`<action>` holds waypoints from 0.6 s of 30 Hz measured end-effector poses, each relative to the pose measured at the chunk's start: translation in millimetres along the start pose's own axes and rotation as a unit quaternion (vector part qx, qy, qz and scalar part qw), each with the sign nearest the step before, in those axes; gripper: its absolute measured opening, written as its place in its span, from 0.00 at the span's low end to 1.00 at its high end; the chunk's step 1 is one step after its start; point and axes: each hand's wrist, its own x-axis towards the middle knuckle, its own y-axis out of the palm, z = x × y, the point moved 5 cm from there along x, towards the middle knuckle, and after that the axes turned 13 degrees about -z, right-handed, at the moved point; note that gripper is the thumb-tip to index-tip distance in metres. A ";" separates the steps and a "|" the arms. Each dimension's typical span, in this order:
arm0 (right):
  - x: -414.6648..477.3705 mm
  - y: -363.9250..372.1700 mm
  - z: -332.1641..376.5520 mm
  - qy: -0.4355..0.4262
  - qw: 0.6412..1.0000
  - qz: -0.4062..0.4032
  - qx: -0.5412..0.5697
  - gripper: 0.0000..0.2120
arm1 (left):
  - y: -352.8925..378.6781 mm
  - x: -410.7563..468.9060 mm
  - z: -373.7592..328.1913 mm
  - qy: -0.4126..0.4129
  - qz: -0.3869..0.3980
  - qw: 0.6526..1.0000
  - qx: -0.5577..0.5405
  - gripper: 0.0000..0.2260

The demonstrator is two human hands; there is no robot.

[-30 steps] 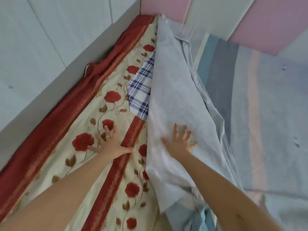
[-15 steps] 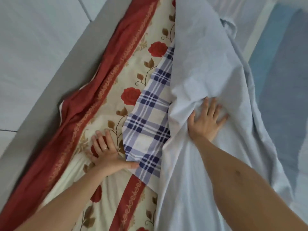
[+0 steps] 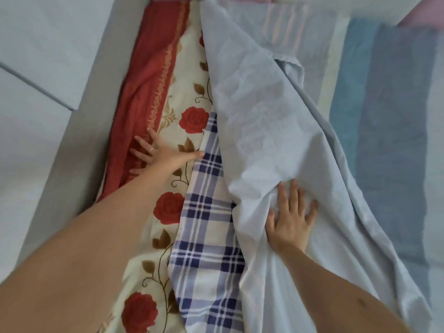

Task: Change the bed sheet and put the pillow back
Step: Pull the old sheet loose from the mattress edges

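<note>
The pale blue sheet (image 3: pixel 259 121) lies in a long, creased fold down the middle of the bed, running from 12 o'clock to 5 o'clock. The right hand (image 3: pixel 292 217) rests flat on it at about 5 o'clock, fingers straight and spread wide, pinching nothing; the cloth bunches into wrinkles just ahead of the fingertips. Faint stripes show through the fold near 12 o'clock.

The fold's left edge lies over a blue-and-white plaid cloth (image 3: pixel 204 248), which shows as a wedge from the centre down to 6 o'clock. Beside and under the plaid, from 11 to 7 o'clock, lies a cream floral sheet (image 3: pixel 185 97) printed with red roses and edged by a red border (image 3: pixel 149 68). The left hand (image 3: pixel 163 152) lies palm down at 9 o'clock, fingers splayed across that border, thumb reaching the plaid's edge. It grips nothing, and a ring (image 3: pixel 151 149) sits on one finger.

At 3 o'clock, striped bedding (image 3: pixel 389 140) in blue and grey bands lies flat. A grey ledge (image 3: pixel 91 116) and white wall panels (image 3: pixel 48 56) fill 9 to 10 o'clock. Pink panels (image 3: pixel 420 13) show at 1 o'clock.
</note>
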 end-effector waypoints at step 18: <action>169.1 -68.6 138.5 -0.202 0.925 -0.197 0.253 0.08 | 0.1 39.8 -4.6 -0.113 0.158 0.979 0.062 0.80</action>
